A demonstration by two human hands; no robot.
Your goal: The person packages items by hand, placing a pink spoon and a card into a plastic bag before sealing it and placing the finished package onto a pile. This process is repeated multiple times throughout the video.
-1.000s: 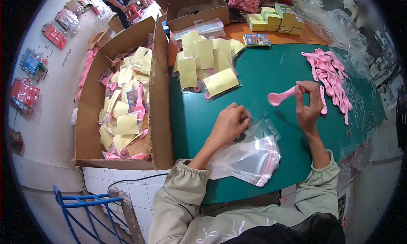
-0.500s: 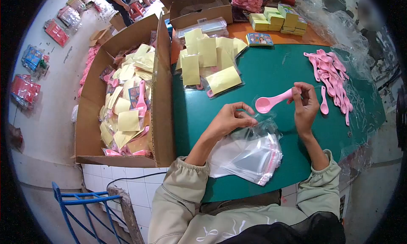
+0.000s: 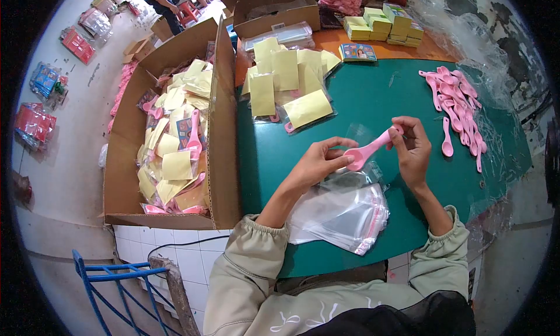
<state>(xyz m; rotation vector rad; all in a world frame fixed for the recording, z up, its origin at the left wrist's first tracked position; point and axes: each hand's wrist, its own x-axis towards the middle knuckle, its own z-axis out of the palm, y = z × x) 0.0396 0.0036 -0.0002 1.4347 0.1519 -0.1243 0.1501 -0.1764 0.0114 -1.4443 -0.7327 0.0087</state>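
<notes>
A pink measuring spoon [image 3: 370, 150] is pinched by the end of its handle in my right hand [image 3: 414, 154]. Its bowl points left, right at the fingertips of my left hand [image 3: 315, 162]. Those left fingers are closed on a clear plastic bag [image 3: 368, 176], whose film shows around the spoon's bowl. Below both hands, a fanned stack of clear bags [image 3: 338, 216] lies on the green table [image 3: 408, 231]. To the right rests a pile of pink spoons [image 3: 458, 105], with a single spoon [image 3: 447, 138] beside it.
On my left stands a large cardboard box [image 3: 224, 137] full of bagged spoons with yellow cards. More yellow-card packs [image 3: 286, 73] lie at the table's back left. Stacked cards [image 3: 385, 25] sit at the far edge. Crumpled clear film [image 3: 443, 32] covers the back right.
My right hand has brought the spoon down and left, so its bowl now meets the left fingertips and the bag. The left hand has stayed nearly in place.
</notes>
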